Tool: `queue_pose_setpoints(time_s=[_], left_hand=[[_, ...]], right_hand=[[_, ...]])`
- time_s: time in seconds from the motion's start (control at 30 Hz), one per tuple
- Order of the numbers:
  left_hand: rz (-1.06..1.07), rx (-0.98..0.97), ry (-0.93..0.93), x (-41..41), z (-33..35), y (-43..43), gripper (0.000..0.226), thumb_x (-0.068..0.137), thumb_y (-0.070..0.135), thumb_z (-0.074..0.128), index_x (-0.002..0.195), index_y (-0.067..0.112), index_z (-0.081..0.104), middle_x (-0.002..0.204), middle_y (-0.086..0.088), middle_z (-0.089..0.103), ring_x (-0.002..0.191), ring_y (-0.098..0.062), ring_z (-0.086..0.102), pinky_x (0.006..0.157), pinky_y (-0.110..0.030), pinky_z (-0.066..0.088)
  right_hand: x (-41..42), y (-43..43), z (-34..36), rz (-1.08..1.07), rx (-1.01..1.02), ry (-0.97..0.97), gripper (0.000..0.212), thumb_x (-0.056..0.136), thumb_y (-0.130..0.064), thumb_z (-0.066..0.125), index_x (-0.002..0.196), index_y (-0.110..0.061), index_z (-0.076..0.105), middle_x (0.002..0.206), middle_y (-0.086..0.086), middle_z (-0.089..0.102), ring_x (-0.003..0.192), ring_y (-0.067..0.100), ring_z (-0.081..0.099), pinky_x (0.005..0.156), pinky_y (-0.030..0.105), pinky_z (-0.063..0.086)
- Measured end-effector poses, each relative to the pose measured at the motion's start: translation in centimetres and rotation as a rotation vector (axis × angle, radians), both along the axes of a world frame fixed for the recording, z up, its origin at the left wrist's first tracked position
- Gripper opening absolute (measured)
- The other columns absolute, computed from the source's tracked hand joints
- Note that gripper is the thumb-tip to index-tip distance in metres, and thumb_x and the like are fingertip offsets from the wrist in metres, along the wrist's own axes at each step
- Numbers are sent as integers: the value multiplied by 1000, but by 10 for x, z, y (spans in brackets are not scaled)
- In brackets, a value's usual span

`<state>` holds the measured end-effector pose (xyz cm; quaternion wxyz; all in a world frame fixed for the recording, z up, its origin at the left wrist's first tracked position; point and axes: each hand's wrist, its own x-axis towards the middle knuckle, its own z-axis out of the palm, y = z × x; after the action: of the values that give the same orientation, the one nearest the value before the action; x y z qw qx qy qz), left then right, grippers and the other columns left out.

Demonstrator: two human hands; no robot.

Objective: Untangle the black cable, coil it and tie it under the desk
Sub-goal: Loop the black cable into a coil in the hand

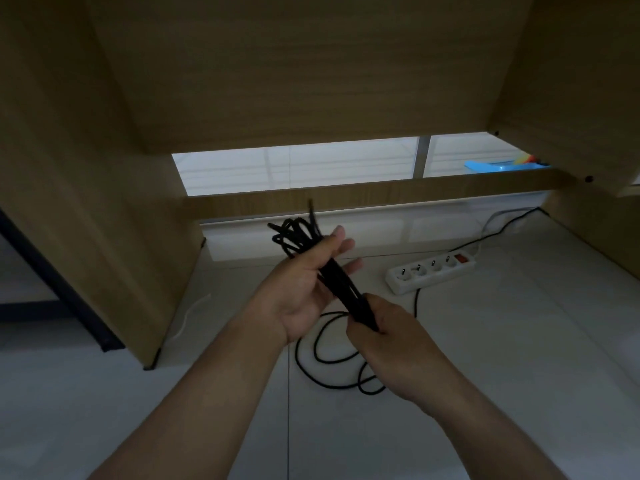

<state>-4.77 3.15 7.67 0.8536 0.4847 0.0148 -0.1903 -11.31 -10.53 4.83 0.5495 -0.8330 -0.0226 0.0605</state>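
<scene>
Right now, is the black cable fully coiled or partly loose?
Partly loose: a folded bundle sits between the left hand and right hand, but loops lie on the floor.

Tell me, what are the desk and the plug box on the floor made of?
The desk looks like wood-patterned board, matte, with straight printed-looking grain; it may be laminate, not solid wood. The plug box looks like smooth white plastic, slightly shiny, with a moulded shape.
</scene>
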Motion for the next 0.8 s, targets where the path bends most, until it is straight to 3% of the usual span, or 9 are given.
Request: queue_pose_setpoints(time_s=[0.1, 0.17, 0.27, 0.33, 0.4, 0.47, 0.57, 0.73, 0.8], left_hand=[[60, -87, -18, 1, 7, 9, 23, 70, 24, 79, 87, 15, 68, 95, -3, 75, 82, -17, 73, 71, -32, 59], [81, -120, -16, 0, 11, 11, 21, 68, 24, 82, 80, 15, 67, 71, 2, 64, 64, -12, 66, 63, -30, 57], [131, -130, -32, 2, 16, 15, 39, 67, 30, 83, 99, 15, 68, 60, 3, 52, 55, -11, 59, 60, -30, 55], [136, -123, -57, 4, 16, 19, 41, 71, 37, 80, 104, 15, 68, 60, 3, 53, 57, -13, 62, 62, -32, 55], [132, -120, -58, 5, 13, 20, 27, 80, 43, 71, 81, 16, 67, 65, 2, 62, 66, -15, 68, 66, -33, 57], [137, -86, -33, 8, 9, 21, 39, 89, 46, 62, 61, 19, 59, 78, 1, 72, 76, -17, 72, 69, -33, 59], [99, -74, 0, 9, 9, 24, 45, 87, 47, 64, 54, 19, 53, 94, -2, 76, 79, -19, 73, 71, -34, 58], [184, -176, 40, 6, 16, 27, 21, 80, 35, 76, 77, 16, 68, 66, 4, 61, 54, -9, 59, 59, -30, 52], [237, -194, 33, 6, 14, 23, 25, 81, 37, 73, 93, 16, 68, 56, 7, 49, 47, -6, 50, 55, -27, 49]], right_hand=[[-1, 5, 0, 4, -26, -33, 17, 91, -18, 51, 77, -8, 45, 45, -14, 37, 38, 4, 30, 37, 17, 25], [-3, 7, -1, 8, -44, -75, 14, 90, -17, 51, 82, -6, 47, 49, -10, 39, 39, 5, 32, 37, 18, 26], [-5, 8, 0, 33, -79, -146, 10, 90, -17, 51, 81, -15, 49, 49, -9, 42, 39, 4, 34, 39, 20, 28], [-5, 7, -1, 48, -108, -164, 11, 90, -18, 51, 80, -20, 50, 47, -11, 43, 38, 3, 35, 39, 19, 28], [-4, 5, -2, 54, -118, -152, 12, 91, -18, 50, 79, -21, 50, 45, -13, 44, 37, 4, 34, 38, 18, 27], [-3, 2, -4, 73, -131, -127, 16, 93, -19, 49, 78, -24, 48, 46, -12, 44, 37, 3, 33, 39, 19, 27], [-2, 2, -7, 120, -176, -89, 18, 97, -23, 48, 79, -25, 45, 53, -9, 44, 38, 3, 34, 39, 20, 29], [3, 3, -9, 111, -244, -88, 32, 100, -35, 45, 69, -28, 40, 54, -9, 43, 37, 2, 36, 37, 18, 28], [3, 3, -10, 107, -287, -86, 32, 100, -37, 44, 69, -28, 40, 54, -8, 44, 36, 2, 37, 39, 19, 29]])
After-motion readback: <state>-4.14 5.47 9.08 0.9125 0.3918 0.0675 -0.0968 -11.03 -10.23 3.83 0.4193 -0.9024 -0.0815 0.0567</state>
